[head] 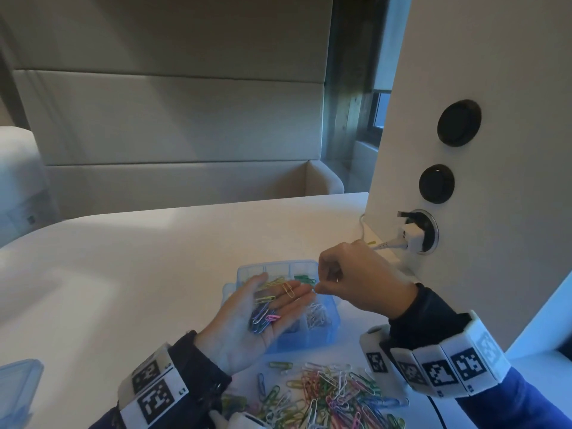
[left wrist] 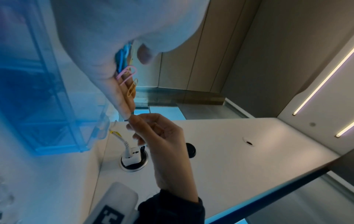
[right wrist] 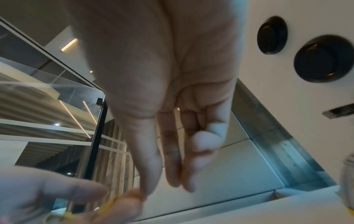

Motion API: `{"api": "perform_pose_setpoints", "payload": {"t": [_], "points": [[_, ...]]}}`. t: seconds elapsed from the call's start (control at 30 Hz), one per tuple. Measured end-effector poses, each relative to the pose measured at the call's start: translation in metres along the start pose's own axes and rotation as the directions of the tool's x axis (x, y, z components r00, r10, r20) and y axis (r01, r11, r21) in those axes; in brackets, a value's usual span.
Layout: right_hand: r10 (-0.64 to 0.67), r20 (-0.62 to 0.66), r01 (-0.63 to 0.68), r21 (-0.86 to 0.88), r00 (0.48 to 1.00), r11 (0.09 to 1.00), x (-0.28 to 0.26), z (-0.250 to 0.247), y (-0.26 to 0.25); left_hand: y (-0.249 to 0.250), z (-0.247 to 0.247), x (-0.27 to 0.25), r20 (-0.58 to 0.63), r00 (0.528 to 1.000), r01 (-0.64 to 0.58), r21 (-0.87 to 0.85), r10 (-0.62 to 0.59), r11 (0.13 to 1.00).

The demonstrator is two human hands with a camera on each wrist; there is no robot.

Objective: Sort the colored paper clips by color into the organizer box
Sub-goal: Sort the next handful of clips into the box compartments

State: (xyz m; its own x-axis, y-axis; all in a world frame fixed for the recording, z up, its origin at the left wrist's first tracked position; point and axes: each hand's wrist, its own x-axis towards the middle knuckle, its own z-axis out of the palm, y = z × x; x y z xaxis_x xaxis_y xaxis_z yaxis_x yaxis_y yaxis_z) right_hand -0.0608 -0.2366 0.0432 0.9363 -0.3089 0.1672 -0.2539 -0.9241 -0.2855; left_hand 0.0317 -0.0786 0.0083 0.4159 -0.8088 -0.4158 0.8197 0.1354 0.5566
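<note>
Our left hand (head: 247,323), flat and palm-up, carries mixed paper clips (head: 266,308) above the organizer box (head: 322,326); right hand (head: 356,283) fingers pinched at its fingertips, contents unclear.

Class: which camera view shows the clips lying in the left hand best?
The head view: the clips lie spread on the open left hand. The left wrist view shows only a few edge-on; the right wrist view shows only a yellow blur.

Tabletop (head: 139,258) left and behind organizer box (head: 325,332) open. Right side blocked by white panel (head: 495,150) with plug (head: 413,235). Left hand (head: 260,317) covers box; clip pile (head: 334,394) in front.
</note>
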Motion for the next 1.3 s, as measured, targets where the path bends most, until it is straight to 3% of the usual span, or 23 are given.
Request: {"api": "perform_pose_setpoints", "payload": {"t": [0.1,0.27,0.67,0.8,0.9,1.1,1.3], "points": [[-0.064,-0.048,0.062,-0.027,0.997,0.998,-0.003,-0.007,-0.005,0.004,-0.002,-0.001,0.010,0.999,0.037,-0.110,-0.036,0.993],[-0.382,-0.070,0.388,0.106,0.921,0.915,-0.011,-0.006,-0.031,0.001,0.007,-0.011,0.096,0.995,0.051,-0.192,-0.033,0.980],[-0.416,-0.028,0.415,0.145,0.909,0.898,-0.009,0.018,-0.034,-0.006,0.016,-0.010,0.035,0.999,0.037,-0.092,-0.034,0.995],[-0.374,-0.121,0.392,0.200,0.919,0.898,-0.005,0.026,-0.032,-0.006,0.017,-0.011,0.021,0.999,0.034,-0.101,-0.032,0.994],[-0.268,-0.192,0.322,0.368,0.944,0.872,-0.001,0.028,-0.028,-0.003,0.016,-0.010,0.010,1.000,0.019,-0.155,-0.018,0.988],[-0.078,-0.103,0.128,0.689,0.992,0.713,0.002,0.020,-0.019,0.002,0.010,-0.002,-0.011,1.000,0.021,-0.169,-0.023,0.985],[-0.034,-0.117,0.107,0.700,0.993,0.706,0.005,0.013,-0.013,0.002,0.008,0.001,0.027,0.999,0.052,-0.220,-0.047,0.974]]}}
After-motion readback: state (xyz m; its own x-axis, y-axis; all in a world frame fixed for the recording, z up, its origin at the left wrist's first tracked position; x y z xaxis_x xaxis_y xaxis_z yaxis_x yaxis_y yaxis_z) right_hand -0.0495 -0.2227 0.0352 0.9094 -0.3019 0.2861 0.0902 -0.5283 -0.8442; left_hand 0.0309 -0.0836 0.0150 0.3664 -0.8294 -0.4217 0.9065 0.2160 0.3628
